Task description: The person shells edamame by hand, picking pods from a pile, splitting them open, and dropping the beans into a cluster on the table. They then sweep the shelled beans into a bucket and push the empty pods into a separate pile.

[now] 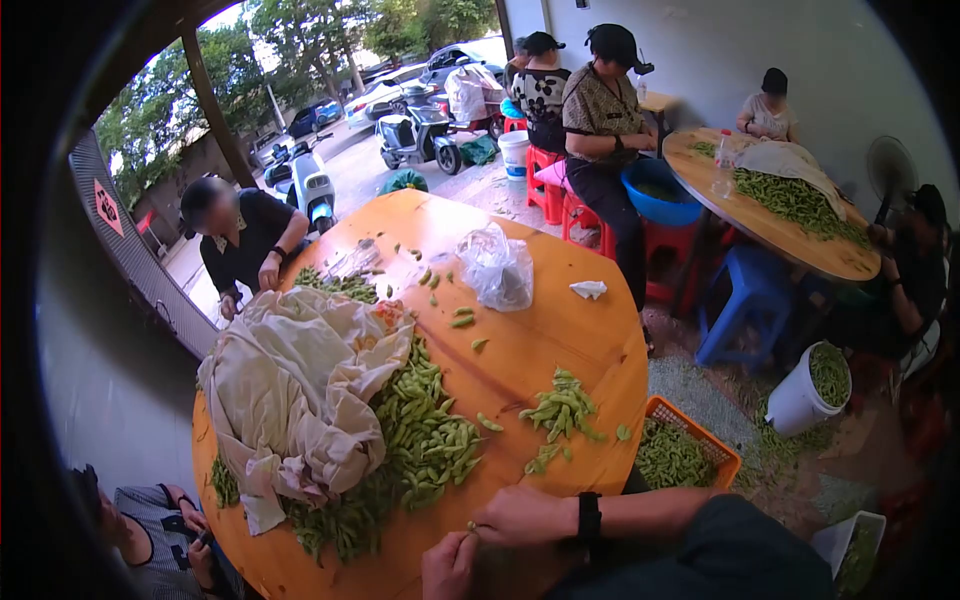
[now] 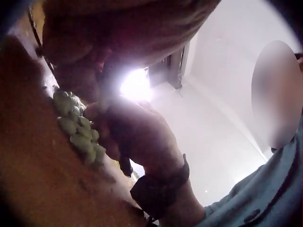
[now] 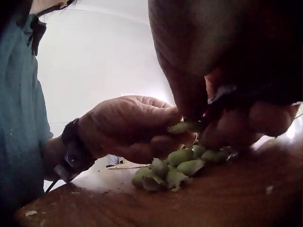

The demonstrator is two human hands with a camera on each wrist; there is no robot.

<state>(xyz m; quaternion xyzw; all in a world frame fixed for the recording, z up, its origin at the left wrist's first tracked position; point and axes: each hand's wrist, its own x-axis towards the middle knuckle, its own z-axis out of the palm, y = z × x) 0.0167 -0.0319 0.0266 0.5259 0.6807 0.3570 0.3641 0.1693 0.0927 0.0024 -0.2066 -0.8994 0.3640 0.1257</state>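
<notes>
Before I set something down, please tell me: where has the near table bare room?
The table is bare between the plastic bag and the small pile of pods, and rightward below the tissue. The left is crowded by the cloth and big heap of pods; the left hand and right hand occupy the near edge.

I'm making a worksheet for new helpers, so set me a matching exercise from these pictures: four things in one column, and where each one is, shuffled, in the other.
Things:
1. Cloth
2. Single pod
3. Orange basket
4. Clear plastic bag

Places:
A. Below the table's edge
B. Over part of a heap
C. On bare wood
D. Between left hand and right hand

Pairs: 1-B, 2-D, 3-A, 4-C
</notes>
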